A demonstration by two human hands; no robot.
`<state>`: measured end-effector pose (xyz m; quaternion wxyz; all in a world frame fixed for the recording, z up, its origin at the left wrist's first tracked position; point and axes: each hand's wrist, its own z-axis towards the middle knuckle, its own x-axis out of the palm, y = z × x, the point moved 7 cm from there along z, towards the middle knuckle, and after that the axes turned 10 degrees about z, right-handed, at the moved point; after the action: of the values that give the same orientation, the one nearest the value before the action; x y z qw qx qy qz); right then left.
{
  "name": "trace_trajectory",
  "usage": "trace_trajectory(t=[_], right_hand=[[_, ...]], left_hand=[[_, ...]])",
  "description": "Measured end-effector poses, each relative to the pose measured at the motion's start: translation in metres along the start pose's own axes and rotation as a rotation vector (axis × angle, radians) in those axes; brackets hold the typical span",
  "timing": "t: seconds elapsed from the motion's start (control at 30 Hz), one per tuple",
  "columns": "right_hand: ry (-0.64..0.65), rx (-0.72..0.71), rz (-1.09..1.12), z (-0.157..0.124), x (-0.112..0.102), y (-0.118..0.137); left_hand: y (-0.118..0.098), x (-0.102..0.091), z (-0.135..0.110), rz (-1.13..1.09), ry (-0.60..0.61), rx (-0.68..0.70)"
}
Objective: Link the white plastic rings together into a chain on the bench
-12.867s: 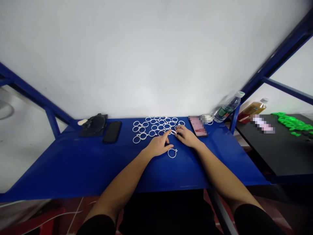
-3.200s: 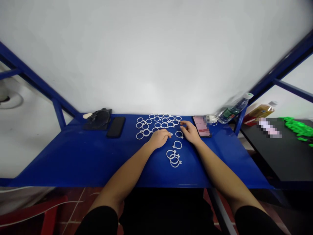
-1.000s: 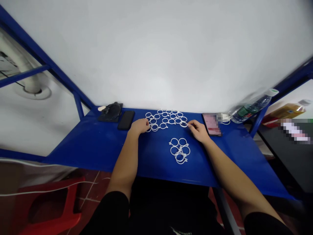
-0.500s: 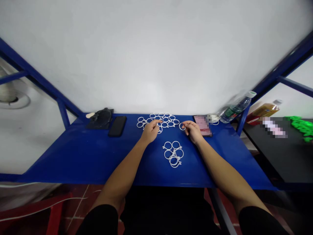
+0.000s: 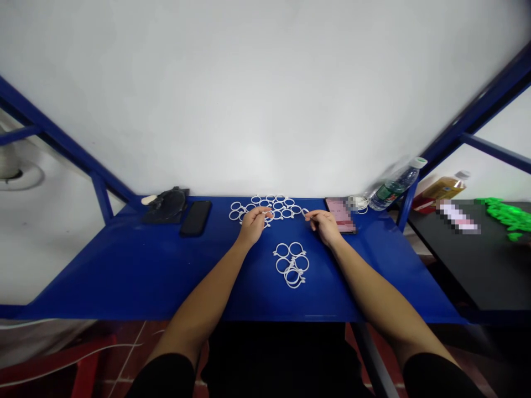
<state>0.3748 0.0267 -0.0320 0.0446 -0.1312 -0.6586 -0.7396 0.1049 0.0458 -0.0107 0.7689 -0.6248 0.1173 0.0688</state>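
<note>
White rings (image 5: 279, 205) lie spread in a loose patch at the far middle of the blue worktop (image 5: 124, 265), close to the white wall. The left hand (image 5: 252, 222) rests on the patch's near edge, fingers curled over the rings; whether its grip has closed on one cannot be told. The right hand (image 5: 326, 225) sits at the patch's right edge, thumb and forefinger pinched on a single ring (image 5: 305, 212). Nearer the person, between the two forearms, a small cluster of rings (image 5: 291, 264) lies apart from the patch. A black phone (image 5: 195, 218) and a dark pouch (image 5: 165, 205) lie to the left; a lit phone (image 5: 340, 215) and a water bottle (image 5: 393, 183) lie to the right.
</note>
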Motion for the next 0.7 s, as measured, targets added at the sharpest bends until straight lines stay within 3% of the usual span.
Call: trace_trajectory(t=[0.4, 0.63, 0.7], right_hand=[[0.126, -0.247, -0.410, -0.010, 0.010, 0.010], [0.491, -0.369, -0.650, -0.031, 0.044, 0.016], [0.535, -0.392, -0.696, -0.037, 0.049, 0.018]], left_hand=[[-0.002, 0.001, -0.004, 0.138, 0.011, 0.061], [-0.002, 0.006, -0.007, 0.282, 0.045, 0.118], [-0.003, 0.006, -0.008, 0.336, 0.050, 0.139]])
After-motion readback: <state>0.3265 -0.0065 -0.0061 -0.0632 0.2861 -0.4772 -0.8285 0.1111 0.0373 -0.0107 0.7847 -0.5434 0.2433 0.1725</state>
